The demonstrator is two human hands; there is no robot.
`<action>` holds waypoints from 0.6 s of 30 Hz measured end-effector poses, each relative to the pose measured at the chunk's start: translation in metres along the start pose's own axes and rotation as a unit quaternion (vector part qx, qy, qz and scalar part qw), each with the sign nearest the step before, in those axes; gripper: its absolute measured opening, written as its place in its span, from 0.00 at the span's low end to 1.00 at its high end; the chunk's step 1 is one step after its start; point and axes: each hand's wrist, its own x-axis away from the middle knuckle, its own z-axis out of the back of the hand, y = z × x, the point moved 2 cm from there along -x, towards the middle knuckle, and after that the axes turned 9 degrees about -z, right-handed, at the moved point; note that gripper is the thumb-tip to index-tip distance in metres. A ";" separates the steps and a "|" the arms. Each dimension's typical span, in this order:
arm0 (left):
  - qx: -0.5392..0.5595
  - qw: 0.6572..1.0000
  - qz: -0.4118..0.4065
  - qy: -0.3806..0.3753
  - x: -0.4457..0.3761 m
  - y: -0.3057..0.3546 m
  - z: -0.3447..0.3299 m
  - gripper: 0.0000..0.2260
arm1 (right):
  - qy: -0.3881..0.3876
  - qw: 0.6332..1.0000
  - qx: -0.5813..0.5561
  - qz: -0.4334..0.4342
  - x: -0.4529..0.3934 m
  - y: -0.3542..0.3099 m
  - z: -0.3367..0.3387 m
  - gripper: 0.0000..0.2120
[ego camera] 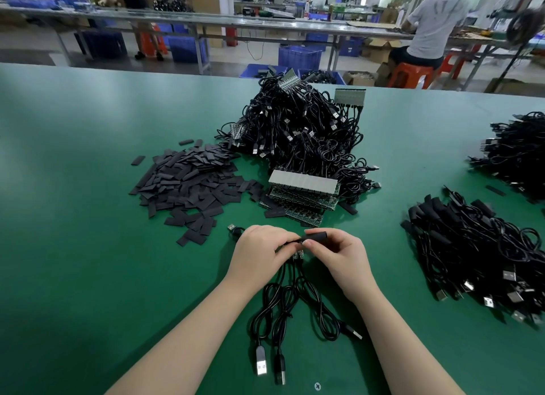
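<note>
**Fitting the Sleeve over the Board End**

**Position.** I work low over the green table [88, 217], directly in front of me. My left hand [259, 253] is curled around the upper ends of the cables [283, 306]. It pinches them between thumb and fingertips, and the small green boards [298, 254] show just under my fingers. My right hand [339, 256] pinches the black sleeve [317, 234] between thumb and forefinger, its near end meeting the left fingertips. The cables hang toward me in loops, with their USB plugs [261, 363] lying on the table.

**Procedure, as I judge it.**
1. Squeeze the sleeve lightly at its edges so the mouth stays round; a flattened mouth will catch on a board corner.
2. Present one board at a time, in line with the sleeve and not tilted.
3. Grip behind the board, on the cable, so the solder joints take no bending.
4. Push until the board is fully covered. I cannot tell how far it has entered, because my fingers hide the joint.

**Supply.** The flat sleeves [191, 182] lie to the left. Behind them are the strip of boards [303, 182] and the cable heap [303, 129]. The sleeved cables [477, 253] lie to the right, well apart.
</note>
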 end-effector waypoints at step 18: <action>-0.010 0.999 0.042 0.026 -0.002 -0.004 -0.003 0.10 | 0.050 0.996 -0.076 0.004 0.001 -0.001 -0.001 0.12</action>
